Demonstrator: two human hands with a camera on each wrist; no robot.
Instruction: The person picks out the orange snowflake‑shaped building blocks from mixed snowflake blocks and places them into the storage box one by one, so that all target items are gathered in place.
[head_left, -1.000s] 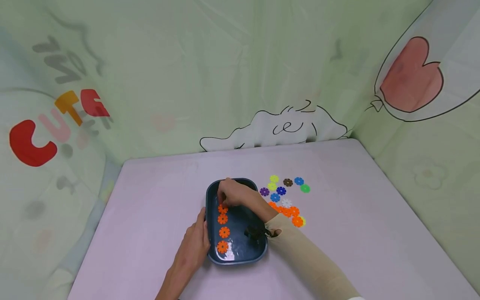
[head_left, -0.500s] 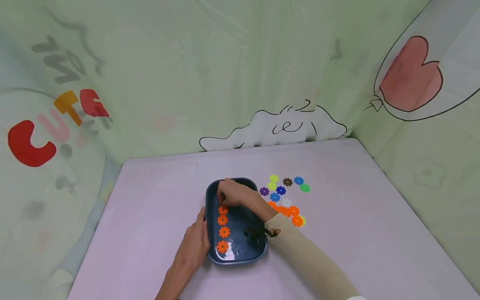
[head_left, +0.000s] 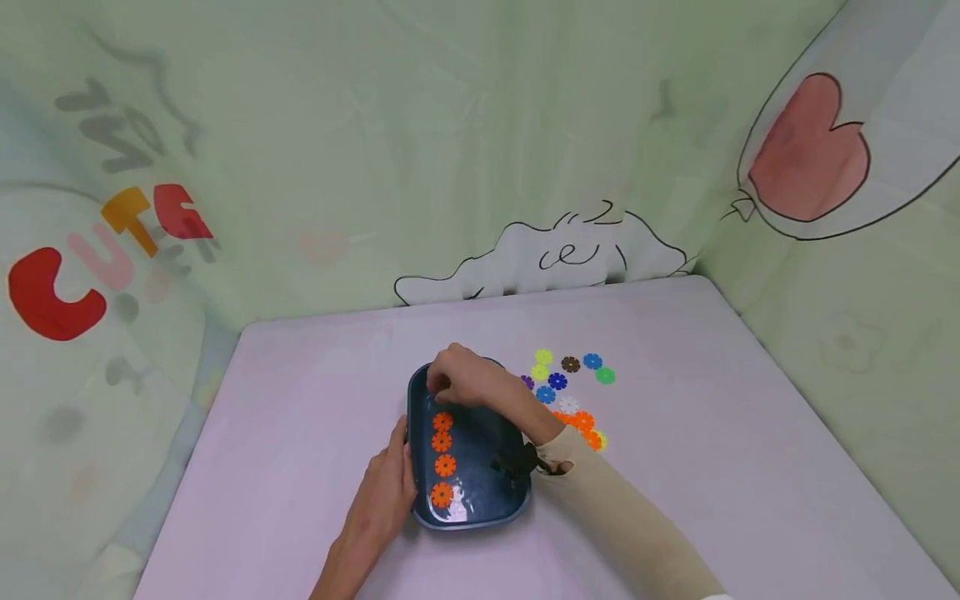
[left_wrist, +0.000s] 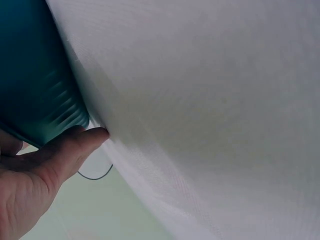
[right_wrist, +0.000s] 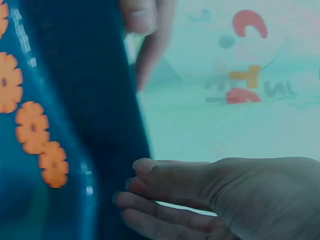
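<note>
Inside the dark blue tray (head_left: 483, 492), several orange snowflake building discs (head_left: 445, 465) lie in a column along the left side. Over the far left part of the tray hovers my right hand (head_left: 468, 379), just beyond the farthest disc. In the right wrist view its fingers are loosely bent, apart from the orange discs (right_wrist: 33, 127), and nothing shows between them. My left hand (head_left: 382, 492) rests against the tray's left wall with extended fingers. In the left wrist view, these fingers (left_wrist: 65, 155) touch the tray's outer side (left_wrist: 40, 85).
To the right of the tray, loose discs in several colours lie on the pale tablecloth (head_left: 315, 400), among them a brown disc (head_left: 571, 364) and a green disc (head_left: 605, 376). My right forearm partly covers an orange pile (head_left: 583, 421). A printed curtain (head_left: 337, 167) stands behind the table.
My right hand has lifted off the farthest orange disc and shifted slightly away, leaving it in the column. The near discs and my left hand stay about the same; the head view has shifted slightly.
</note>
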